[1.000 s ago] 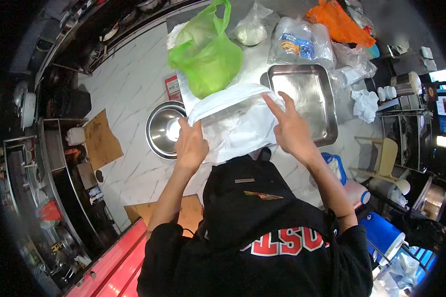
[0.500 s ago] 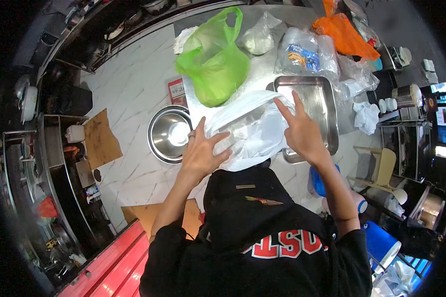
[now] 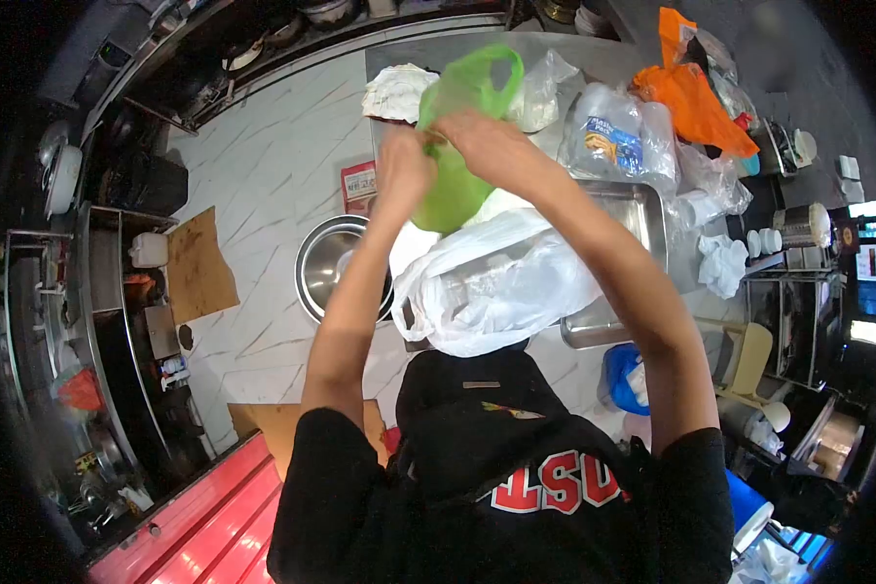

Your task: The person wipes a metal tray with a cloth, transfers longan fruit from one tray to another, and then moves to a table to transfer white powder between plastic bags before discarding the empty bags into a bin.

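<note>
Both of my arms reach forward to the green plastic bag (image 3: pixel 453 190). My left hand (image 3: pixel 405 167) is at the bag's left edge, its fingers closed on the green plastic. Beside it my right hand (image 3: pixel 472 144), blurred by motion, grips the bag near its opening. A white plastic bag (image 3: pixel 501 287) lies open in front of my body, with clear plastic inside. To its left is a round steel bowl (image 3: pixel 307 268). The steel tray (image 3: pixel 655 219) is partly under the white bag and my right forearm.
A clear pack (image 3: pixel 603 136), an orange bag (image 3: pixel 686 107) and a knotted clear bag (image 3: pixel 540 92) lie on the table's far side. White cloth (image 3: pixel 399 92) and a red packet (image 3: pixel 358 187) are at the left. A crumpled white cloth (image 3: pixel 722 265) sits at the right.
Both hands have left the white bag and moved forward to the green bag, which is now pulled narrower. The white cloth behind it shows more. The view has shifted slightly.
</note>
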Action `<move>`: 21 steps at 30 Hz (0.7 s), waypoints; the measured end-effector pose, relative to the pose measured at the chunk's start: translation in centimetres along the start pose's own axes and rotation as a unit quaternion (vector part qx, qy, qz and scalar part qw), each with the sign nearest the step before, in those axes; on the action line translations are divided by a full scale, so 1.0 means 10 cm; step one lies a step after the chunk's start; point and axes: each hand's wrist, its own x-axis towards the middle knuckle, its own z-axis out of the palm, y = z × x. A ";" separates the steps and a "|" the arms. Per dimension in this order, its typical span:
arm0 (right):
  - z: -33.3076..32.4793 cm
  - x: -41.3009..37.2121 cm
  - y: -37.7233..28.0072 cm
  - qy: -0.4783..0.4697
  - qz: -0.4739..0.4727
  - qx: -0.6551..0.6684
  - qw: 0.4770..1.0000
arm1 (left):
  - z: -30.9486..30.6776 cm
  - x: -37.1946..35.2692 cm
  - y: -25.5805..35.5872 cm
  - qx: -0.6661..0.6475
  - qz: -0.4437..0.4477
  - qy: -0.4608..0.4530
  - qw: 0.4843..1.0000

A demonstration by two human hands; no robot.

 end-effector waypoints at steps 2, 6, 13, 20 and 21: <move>0.15 -0.07 0.19 -0.178 0.060 -0.055 0.981 | 0.01 -0.31 0.07 0.050 0.000 0.037 0.998; -0.09 -0.23 0.19 -0.269 0.126 -0.109 0.949 | -0.20 -0.63 0.09 0.110 -0.020 0.079 0.991; -0.30 -0.16 0.11 -0.277 0.157 -0.049 0.947 | -0.56 -0.61 0.39 0.277 0.070 0.200 0.937; -0.23 -0.14 0.06 -0.292 0.170 -0.047 0.940 | -0.15 -0.25 0.23 0.077 0.174 -0.057 0.980; -0.20 -0.12 0.09 -0.275 0.195 -0.052 0.940 | -0.11 -0.21 0.12 0.179 0.114 -0.032 0.977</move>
